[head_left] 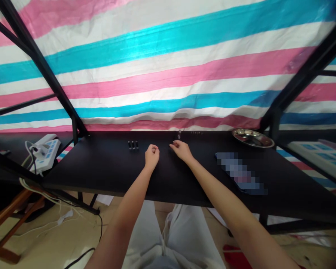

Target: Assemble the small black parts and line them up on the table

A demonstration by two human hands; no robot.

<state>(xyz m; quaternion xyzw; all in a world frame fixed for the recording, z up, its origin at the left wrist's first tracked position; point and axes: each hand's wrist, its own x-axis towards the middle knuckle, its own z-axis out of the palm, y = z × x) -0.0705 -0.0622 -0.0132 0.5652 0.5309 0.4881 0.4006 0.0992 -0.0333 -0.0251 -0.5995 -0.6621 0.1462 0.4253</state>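
My left hand [152,155] rests on the black table [109,168] curled into a loose fist; I cannot see anything in it. My right hand [181,149] lies a little to its right, fingers bent and pinched at something tiny near the fingertips that I cannot make out. A small shiny piece [179,133] stands just beyond the right hand. Three small dark cylinders [133,145] stand in a row to the left of my left hand. A row of tiny dark parts [196,132] lies near the table's far edge.
A metal dish [252,138] sits at the far right of the table. A blurred flat object [241,173] lies right of my right arm. A white power strip [44,149] with cables is on the left. Black frame bars slant up on both sides before a striped tarp.
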